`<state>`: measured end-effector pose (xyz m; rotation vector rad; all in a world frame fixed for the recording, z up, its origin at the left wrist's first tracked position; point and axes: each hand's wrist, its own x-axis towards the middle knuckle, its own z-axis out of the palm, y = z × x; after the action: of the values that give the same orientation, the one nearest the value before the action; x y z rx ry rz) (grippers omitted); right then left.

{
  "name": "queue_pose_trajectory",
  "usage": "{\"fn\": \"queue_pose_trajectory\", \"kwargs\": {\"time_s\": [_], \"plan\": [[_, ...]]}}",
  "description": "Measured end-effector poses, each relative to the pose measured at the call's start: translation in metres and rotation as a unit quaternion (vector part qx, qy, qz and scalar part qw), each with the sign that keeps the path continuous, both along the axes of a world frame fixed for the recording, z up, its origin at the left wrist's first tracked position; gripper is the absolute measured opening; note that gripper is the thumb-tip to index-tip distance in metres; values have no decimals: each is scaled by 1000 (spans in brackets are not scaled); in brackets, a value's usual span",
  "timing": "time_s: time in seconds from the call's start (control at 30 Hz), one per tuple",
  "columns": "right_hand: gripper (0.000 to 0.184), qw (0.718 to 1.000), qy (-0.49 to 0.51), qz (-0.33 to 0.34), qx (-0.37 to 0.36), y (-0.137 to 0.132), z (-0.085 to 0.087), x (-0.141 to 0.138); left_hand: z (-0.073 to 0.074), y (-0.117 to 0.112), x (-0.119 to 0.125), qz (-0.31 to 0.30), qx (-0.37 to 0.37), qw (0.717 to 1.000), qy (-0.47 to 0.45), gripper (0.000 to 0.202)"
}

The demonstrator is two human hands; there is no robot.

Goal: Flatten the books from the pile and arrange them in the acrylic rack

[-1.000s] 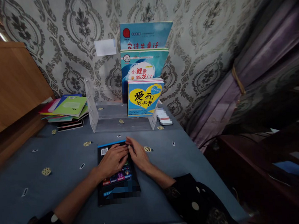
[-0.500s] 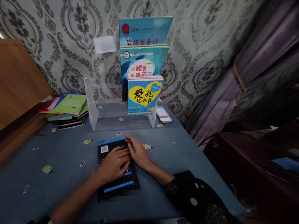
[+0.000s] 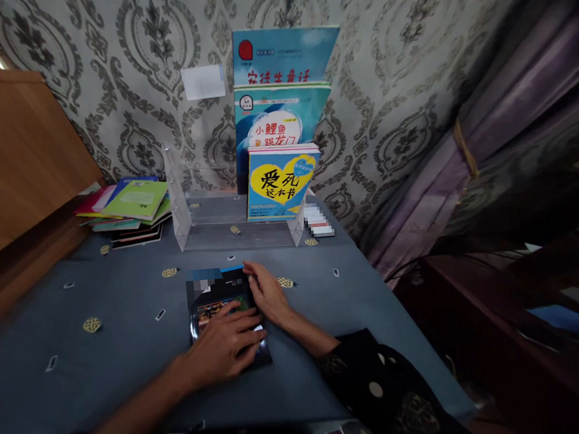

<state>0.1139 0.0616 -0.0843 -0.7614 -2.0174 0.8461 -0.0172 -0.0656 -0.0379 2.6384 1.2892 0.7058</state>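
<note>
A black book point(image 3: 211, 305) with a blue top edge lies flat on the blue-grey tablecloth point(image 3: 104, 352), just in front of me. My left hand point(image 3: 227, 345) lies flat on its lower part with the fingers spread. My right hand point(image 3: 268, 295) rests along the book's right edge, fingers stretched toward its top right corner. Behind the book stands a clear acrylic rack point(image 3: 189, 215) holding three upright books; the front one is blue with a yellow heart point(image 3: 279, 184).
A stack of thin coloured books point(image 3: 128, 209) lies at the back left, beside a wooden headboard point(image 3: 8, 152). Patterned wallpaper runs behind the rack. Purple curtains point(image 3: 504, 140) hang at the right, past the table's edge. A small white and red pack point(image 3: 317, 220) sits right of the rack.
My left hand has slid down the black book toward me, uncovering its upper part. My right hand has stayed at the book's right edge.
</note>
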Motion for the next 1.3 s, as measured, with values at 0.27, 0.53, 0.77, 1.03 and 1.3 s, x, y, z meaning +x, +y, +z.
{"fn": "queue_pose_trajectory", "kwargs": {"time_s": [0.27, 0.53, 0.77, 1.03, 1.3], "plan": [[40, 1000, -11, 2, 7, 1, -1, 0, 0, -19, 4, -23, 6, 1000, 16, 27], [39, 1000, -6, 1, 8, -1, 0, 0, -4, -28, 4, -29, 1, 1000, 7, 36], [41, 1000, -12, 6, 16, 0, -1, 1, -11, -42, -4, -2, 4, 1000, -6, 40], [41, 1000, -10, 7, 21, -1, 1, 1, -13, -43, -25, 21, -6, 1000, 6, 37], [39, 998, -35, 5, 45, 0, 0, 0, -21, -5, -85, 180, 32, 983, -2, 33]]}}
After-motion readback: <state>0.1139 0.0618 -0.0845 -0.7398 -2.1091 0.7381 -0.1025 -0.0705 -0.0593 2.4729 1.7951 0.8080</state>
